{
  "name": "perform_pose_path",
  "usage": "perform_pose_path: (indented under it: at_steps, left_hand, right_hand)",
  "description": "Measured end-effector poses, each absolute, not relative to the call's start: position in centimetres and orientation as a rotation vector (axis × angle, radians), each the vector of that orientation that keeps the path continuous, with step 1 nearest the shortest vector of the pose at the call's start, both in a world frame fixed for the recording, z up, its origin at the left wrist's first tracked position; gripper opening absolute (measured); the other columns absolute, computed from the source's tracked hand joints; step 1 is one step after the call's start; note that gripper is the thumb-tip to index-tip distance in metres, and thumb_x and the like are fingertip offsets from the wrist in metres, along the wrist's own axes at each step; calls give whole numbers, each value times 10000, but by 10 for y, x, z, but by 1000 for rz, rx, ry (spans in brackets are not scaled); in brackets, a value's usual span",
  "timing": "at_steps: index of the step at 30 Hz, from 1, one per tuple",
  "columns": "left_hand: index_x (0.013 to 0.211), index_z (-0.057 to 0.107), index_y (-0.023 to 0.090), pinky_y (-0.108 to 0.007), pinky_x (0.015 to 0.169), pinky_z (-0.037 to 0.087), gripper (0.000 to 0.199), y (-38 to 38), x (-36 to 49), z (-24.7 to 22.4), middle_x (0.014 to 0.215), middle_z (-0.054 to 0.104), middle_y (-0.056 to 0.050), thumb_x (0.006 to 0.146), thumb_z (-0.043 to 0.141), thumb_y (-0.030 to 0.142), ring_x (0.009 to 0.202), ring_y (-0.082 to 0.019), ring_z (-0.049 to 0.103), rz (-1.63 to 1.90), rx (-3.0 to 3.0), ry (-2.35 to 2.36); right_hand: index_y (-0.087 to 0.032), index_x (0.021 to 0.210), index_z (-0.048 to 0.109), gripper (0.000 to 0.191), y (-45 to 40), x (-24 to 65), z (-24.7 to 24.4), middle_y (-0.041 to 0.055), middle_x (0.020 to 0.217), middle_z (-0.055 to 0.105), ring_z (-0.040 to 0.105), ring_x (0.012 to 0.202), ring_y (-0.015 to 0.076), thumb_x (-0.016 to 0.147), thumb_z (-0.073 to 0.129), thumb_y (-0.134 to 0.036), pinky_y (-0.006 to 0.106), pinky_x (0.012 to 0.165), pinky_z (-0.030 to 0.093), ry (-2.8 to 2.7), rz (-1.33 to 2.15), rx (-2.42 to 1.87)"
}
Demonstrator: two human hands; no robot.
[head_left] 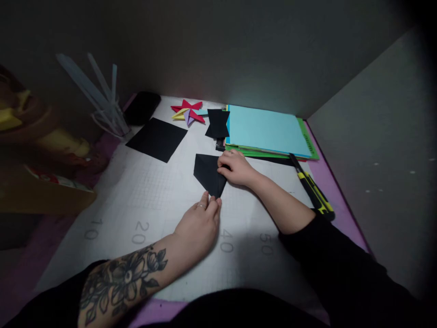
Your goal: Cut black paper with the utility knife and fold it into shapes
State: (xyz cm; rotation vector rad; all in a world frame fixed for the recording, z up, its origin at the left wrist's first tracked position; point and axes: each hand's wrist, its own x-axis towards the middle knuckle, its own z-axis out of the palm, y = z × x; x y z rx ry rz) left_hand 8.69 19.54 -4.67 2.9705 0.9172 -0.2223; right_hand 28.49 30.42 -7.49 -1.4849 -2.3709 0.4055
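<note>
A folded piece of black paper (pixel 207 172) lies on the white gridded mat (pixel 150 187) in the middle. My left hand (pixel 201 223) rests below it, fingertips on its bottom corner and the fingers stretched out close together. Over the paper's right side, my right hand (pixel 235 167) presses on the edge with its fingers curled; the fingertips are partly hidden. A flat black square (pixel 157 139) is at the upper left, and another black folded shape (pixel 217 123) sits above the hands.
Coloured paper sheets (pixel 266 130) are stacked at the back right, a yellow and black cutter (pixel 314 191) near them. Folded paper stars (pixel 187 111), a black phone (pixel 142 107) and a clear holder with strips (pixel 112 116) stand or lie at the back left.
</note>
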Motion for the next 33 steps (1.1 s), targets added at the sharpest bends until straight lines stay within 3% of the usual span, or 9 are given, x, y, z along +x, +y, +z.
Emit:
perform_pose_path:
  at_steps: [23,29,33]
  left_hand:
    - [1328,471,-27,-363,809,558,468,196,89,-43,1273,565,-257,875,385,58,1277,-367,457,-262,2956,963]
    - [1327,498,19,-389,818,556,461,197,88,-46,1436,413,-240,927,438,240,1261,-374,474,-235,2967,964]
    - [1338,467,-24,-401,834,547,492,195,90,-47,1401,437,-269,932,449,252,1267,-377,467,-231,2942,1003]
  right_hand:
    - [-203,739,573,83,302,280,-74,67,869,599,472,890,261,811,536,-223,379,760,319,-2346,349,-1533]
    - [-205,760,575,80,300,279,-76,73,876,593,470,887,268,819,523,-221,389,767,326,-2368,299,-1526]
    - [-205,766,578,90,300,279,-76,78,879,593,475,884,268,826,513,-224,387,765,327,-2372,289,-1533]
